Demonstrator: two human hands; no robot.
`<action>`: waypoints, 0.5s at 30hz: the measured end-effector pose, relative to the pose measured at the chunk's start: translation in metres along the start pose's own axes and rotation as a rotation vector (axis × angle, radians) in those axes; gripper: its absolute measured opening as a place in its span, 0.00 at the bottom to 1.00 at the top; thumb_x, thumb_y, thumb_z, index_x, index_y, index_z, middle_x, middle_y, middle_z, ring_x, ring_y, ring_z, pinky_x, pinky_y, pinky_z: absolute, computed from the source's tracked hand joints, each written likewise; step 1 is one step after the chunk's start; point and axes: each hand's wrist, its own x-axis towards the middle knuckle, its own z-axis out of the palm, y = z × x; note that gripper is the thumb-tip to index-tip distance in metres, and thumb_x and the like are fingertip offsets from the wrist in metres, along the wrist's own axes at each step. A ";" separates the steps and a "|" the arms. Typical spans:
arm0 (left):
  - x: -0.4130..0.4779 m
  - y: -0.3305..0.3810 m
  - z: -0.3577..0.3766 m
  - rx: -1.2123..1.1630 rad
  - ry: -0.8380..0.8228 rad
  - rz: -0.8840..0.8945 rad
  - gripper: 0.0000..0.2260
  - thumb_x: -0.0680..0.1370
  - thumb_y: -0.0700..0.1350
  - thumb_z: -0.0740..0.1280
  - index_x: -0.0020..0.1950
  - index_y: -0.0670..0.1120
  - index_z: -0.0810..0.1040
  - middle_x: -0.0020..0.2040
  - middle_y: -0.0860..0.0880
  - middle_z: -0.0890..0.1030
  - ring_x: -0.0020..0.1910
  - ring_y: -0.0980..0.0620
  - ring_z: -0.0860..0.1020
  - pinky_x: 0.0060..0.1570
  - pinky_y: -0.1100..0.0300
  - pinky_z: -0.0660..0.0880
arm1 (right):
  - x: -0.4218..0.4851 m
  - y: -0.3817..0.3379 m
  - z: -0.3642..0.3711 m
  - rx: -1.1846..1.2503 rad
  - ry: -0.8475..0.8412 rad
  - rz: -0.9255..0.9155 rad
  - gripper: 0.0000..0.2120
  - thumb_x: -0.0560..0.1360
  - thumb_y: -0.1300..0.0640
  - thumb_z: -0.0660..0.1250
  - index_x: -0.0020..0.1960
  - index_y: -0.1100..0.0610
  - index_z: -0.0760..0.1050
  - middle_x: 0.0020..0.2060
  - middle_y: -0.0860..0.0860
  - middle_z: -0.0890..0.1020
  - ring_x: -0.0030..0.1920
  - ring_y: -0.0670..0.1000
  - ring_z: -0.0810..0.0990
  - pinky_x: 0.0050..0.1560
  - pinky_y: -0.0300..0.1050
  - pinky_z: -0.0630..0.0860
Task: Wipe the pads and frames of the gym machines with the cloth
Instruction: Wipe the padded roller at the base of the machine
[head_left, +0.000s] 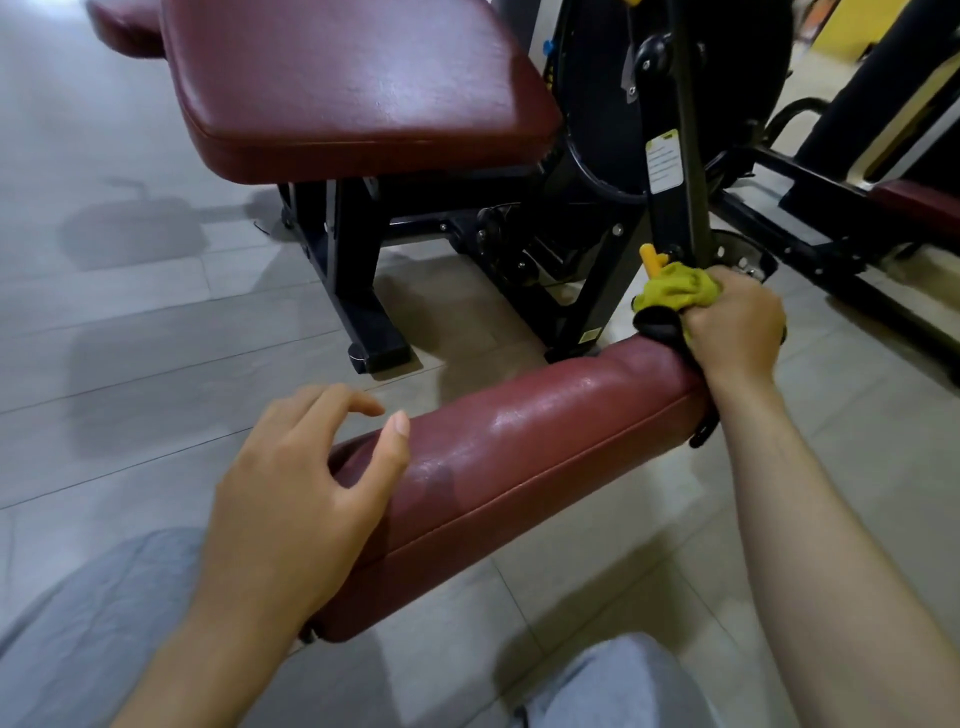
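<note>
Left hand (291, 499) and right hand (737, 332) bare, forearms (831, 545) too; grey-blue trousers (88, 639) (creased) on 2 knees (618, 686).

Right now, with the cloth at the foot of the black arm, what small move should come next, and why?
Probably slide the right hand and cloth up the arm: the cloth is bunched against its lower end, and the arm runs on above it. The left hand lies open at the near end of the pad, likely steadying it.

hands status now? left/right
Left hand: open, fingers relaxed, at near end of the red pad.
Right hand: closed on the yellow cloth, against the black frame.
</note>
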 end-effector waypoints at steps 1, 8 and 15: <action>0.000 0.000 0.000 -0.015 0.005 -0.001 0.14 0.79 0.65 0.58 0.52 0.59 0.77 0.49 0.65 0.75 0.50 0.60 0.73 0.44 0.66 0.66 | 0.007 0.002 -0.001 -0.002 -0.027 0.060 0.07 0.76 0.56 0.64 0.45 0.57 0.80 0.41 0.60 0.82 0.45 0.67 0.80 0.41 0.49 0.69; 0.000 0.001 0.000 -0.067 0.034 -0.022 0.13 0.78 0.66 0.58 0.51 0.60 0.77 0.49 0.68 0.75 0.50 0.59 0.74 0.44 0.57 0.70 | -0.039 -0.030 -0.009 0.012 -0.122 -0.039 0.11 0.72 0.47 0.68 0.41 0.55 0.78 0.32 0.53 0.79 0.39 0.62 0.78 0.38 0.51 0.70; 0.002 -0.002 0.000 -0.076 0.017 -0.029 0.13 0.78 0.65 0.59 0.50 0.60 0.77 0.49 0.67 0.77 0.52 0.63 0.75 0.47 0.61 0.73 | -0.036 -0.017 -0.003 -0.022 -0.054 -0.105 0.05 0.71 0.58 0.65 0.43 0.56 0.79 0.33 0.55 0.80 0.42 0.65 0.79 0.38 0.49 0.70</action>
